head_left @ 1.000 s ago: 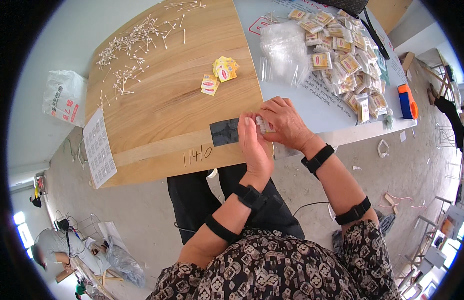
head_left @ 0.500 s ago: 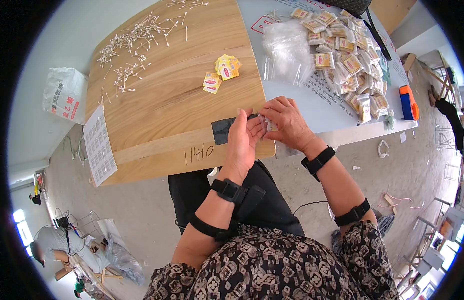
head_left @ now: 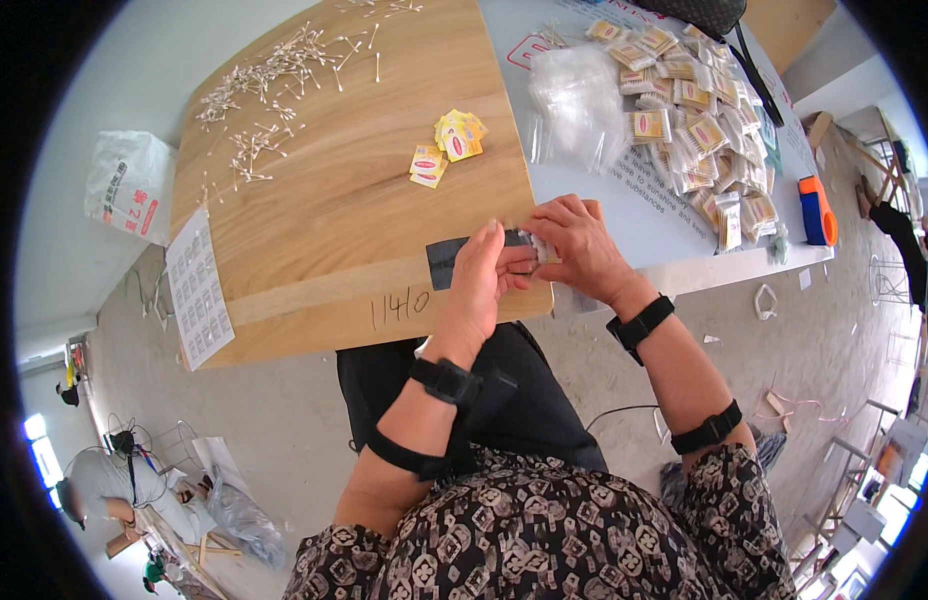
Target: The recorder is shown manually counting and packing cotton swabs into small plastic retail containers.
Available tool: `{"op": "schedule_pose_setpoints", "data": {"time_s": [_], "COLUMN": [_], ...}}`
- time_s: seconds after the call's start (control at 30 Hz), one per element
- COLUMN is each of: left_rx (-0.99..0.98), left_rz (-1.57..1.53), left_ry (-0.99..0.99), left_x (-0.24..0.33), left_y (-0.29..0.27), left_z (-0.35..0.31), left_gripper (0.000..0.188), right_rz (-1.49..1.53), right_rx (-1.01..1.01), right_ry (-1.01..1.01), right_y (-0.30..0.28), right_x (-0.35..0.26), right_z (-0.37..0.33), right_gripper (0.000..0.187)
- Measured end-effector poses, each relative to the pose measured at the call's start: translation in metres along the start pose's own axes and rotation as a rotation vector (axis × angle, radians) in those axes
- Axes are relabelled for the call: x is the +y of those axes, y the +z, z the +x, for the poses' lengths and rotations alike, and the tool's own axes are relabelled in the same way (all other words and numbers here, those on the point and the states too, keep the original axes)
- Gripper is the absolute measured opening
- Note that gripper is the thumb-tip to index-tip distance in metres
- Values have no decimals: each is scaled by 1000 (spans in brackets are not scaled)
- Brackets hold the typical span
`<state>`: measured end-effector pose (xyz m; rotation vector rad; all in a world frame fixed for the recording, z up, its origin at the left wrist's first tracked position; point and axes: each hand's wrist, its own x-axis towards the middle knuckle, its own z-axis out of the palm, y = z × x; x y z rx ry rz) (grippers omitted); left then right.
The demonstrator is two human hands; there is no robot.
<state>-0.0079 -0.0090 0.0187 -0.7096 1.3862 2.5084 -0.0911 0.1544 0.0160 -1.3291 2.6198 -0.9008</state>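
Note:
Over the front right corner of the wooden board, my two hands meet around a small clear packet of cotton swabs (head_left: 547, 251), partly hidden by fingers. My right hand (head_left: 584, 248) pinches the packet from its right side. My left hand (head_left: 479, 280) is closed against its left end, thumb up and fingers curled. Under the left hand lies a black patch (head_left: 443, 262) on the board. Beyond the hands sit several yellow printed cards (head_left: 459, 136) in a loose pile. Many loose cotton swabs (head_left: 284, 75) are scattered on the far left of the board.
On the grey-white surface to the right lie a stack of clear plastic bags (head_left: 579, 105), a heap of filled swab packets (head_left: 704, 135) and an orange-and-blue tape roll (head_left: 817, 211). A printed sheet (head_left: 199, 290) hangs at the board's left edge, near a white sack (head_left: 129, 187).
My left hand has turned slightly and its fingers have curled in more around the packet's left end. The right hand has shifted a little rightward, still pinching the packet.

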Motion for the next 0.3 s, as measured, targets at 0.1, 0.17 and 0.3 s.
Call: {"op": "schedule_pose_setpoints", "data": {"time_s": [0.1,0.17,0.3], "left_rx": [130,170,152], "left_rz": [-123,-181,-198], "left_ry": [106,162,156], "left_x": [-8,-11,-13], "left_y": [5,6,5], "left_z": [-5,-6,-5], "left_gripper": [42,39,42], "right_rz": [5,-28,-19], "right_rx": [23,54,25], "right_ry": [36,50,32], "right_y": [1,1,-1], "right_x": [-1,-3,-2], "right_z": [-6,-7,-6], "right_gripper": [62,63,68]}}
